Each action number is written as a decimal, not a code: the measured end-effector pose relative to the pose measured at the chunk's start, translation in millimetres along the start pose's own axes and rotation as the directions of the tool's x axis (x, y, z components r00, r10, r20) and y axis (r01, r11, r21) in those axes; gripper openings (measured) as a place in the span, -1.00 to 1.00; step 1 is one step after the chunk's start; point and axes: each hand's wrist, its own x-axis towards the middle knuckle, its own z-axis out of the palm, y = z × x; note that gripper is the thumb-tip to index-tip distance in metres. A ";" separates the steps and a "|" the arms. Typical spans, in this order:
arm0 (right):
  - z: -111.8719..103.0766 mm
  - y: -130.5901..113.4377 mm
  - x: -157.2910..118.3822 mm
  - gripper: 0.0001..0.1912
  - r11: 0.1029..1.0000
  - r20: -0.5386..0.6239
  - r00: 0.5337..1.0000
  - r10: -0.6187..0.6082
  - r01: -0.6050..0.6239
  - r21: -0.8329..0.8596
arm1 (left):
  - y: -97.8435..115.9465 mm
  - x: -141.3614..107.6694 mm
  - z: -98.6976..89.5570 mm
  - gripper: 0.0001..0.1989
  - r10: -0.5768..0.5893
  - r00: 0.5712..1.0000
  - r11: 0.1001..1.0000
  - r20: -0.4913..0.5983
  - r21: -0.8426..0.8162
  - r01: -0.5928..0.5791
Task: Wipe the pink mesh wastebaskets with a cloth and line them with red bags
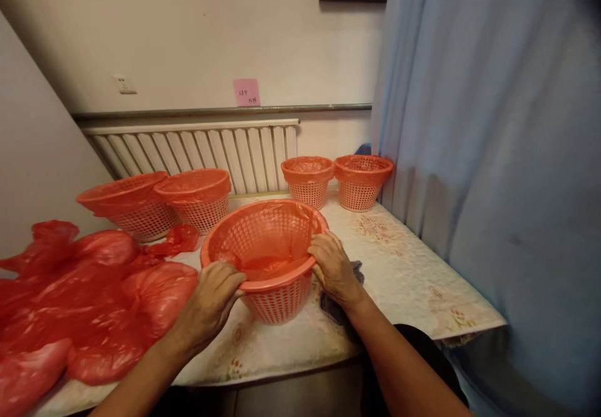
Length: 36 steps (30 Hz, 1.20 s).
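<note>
A round basket with perforated sides stands at the middle of the table, a red plastic bag lining its inside. My left hand is closed on the front left of the rim, fingers over the edge. On the right side of the rim, my right hand is closed too, its fingertips over the edge. A dark cloth lies partly under my right wrist. Left of my left hand is a heap of red plastic bags.
Two bag-lined baskets stand at the back left and two more at the back right of the cloth-covered table. A radiator is behind; a blue curtain hangs along the right.
</note>
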 end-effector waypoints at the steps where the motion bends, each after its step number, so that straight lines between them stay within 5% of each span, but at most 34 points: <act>1: 0.9 -3.6 -0.1 -0.81 1.000 -0.002 1.000 0.006 -0.006 -0.002 | 4.4 0.5 -1.7 -0.77 -0.010 1.000 1.000 0.002 0.017 0.010; 5: 5.5 -33.8 0.5 -0.84 0.999 0.020 1.000 0.009 -0.008 -0.050 | 33.8 6.9 0.7 -0.66 0.018 1.000 0.995 -0.019 0.100 -0.016; 9: 5.2 -48.9 0.7 -0.83 0.996 0.061 0.997 -0.047 0.051 -0.069 | 42.7 12.0 10.6 -0.83 0.049 0.996 0.990 -0.077 0.136 -0.038; 15: -2.9 -4.1 -0.6 -0.74 1.000 0.023 1.000 -0.020 0.020 0.017 | 3.9 1.0 7.8 -0.84 0.077 0.993 0.995 -0.087 0.066 -0.071; 18: -4.2 4.2 -0.9 -0.72 0.998 0.018 1.000 0.011 -0.012 0.058 | 1.5 -0.7 -1.4 -0.82 0.049 0.999 0.998 -0.023 0.032 -0.048; 23: -2.0 -28.9 0.1 -0.77 1.000 0.044 0.999 0.019 -0.020 0.007 | 32.9 6.1 -4.0 -0.62 0.038 0.999 0.994 -0.025 0.104 -0.036; 27: 0.2 -49.1 -0.4 -0.83 0.998 0.052 0.998 -0.023 0.025 -0.050 | 43.1 8.8 6.7 -0.77 0.051 0.998 0.979 -0.029 0.200 -0.044; 36: -3.0 3.8 -6.8 -0.62 0.999 -0.024 0.999 0.034 -0.033 0.030 | 23.7 11.1 3.3 -0.81 0.052 0.999 0.984 0.004 0.172 -0.052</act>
